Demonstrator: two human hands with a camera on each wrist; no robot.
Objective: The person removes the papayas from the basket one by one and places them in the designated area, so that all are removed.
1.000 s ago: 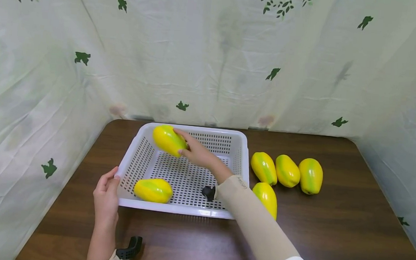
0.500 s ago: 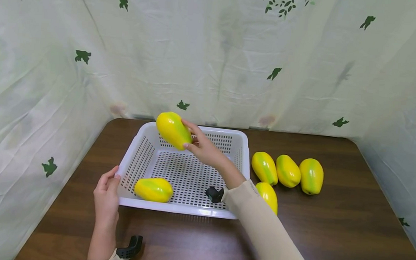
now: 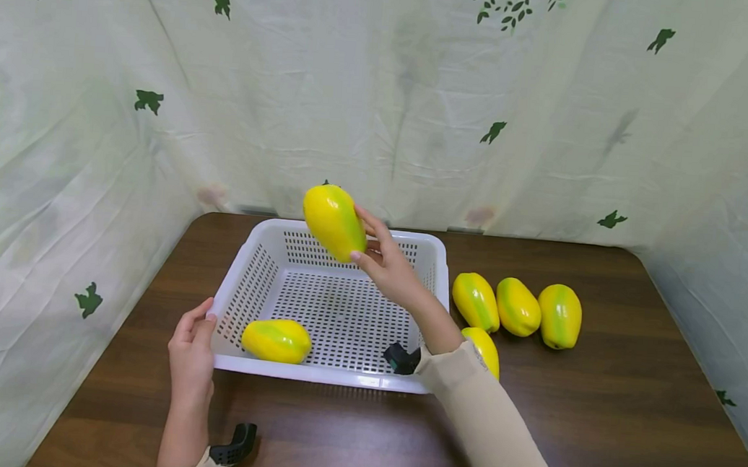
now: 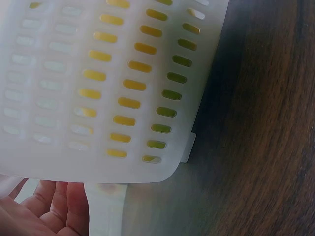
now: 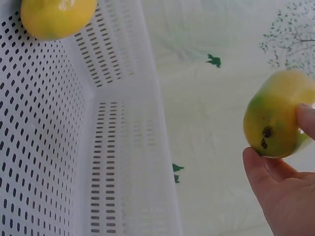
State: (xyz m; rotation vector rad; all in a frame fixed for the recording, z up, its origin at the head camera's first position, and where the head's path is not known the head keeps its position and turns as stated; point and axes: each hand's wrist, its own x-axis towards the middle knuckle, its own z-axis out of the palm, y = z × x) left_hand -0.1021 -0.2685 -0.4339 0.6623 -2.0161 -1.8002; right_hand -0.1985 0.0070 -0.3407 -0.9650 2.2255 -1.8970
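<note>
My right hand (image 3: 381,263) holds a yellow-green papaya (image 3: 334,222) in the air above the far side of the white perforated basket (image 3: 431,255); in the right wrist view its fingertips (image 5: 307,120) pinch the papaya (image 5: 275,115) at its end. A second papaya (image 3: 275,340) lies in the basket's near left corner and shows again in the right wrist view as a papaya (image 5: 56,17). My left hand (image 3: 192,344) grips the basket's near left corner; the left wrist view shows its fingers (image 4: 44,211) under the basket rim (image 4: 106,204).
Several more papayas (image 3: 516,306) lie on the dark wooden table (image 3: 629,410) right of the basket, one (image 3: 485,348) partly behind my right sleeve. Leaf-print cloth (image 3: 551,116) walls the table at back and both sides.
My right hand has lifted the papaya up out of the basket's far left corner and carried it to the right. The left hand and the other papayas have not moved.
</note>
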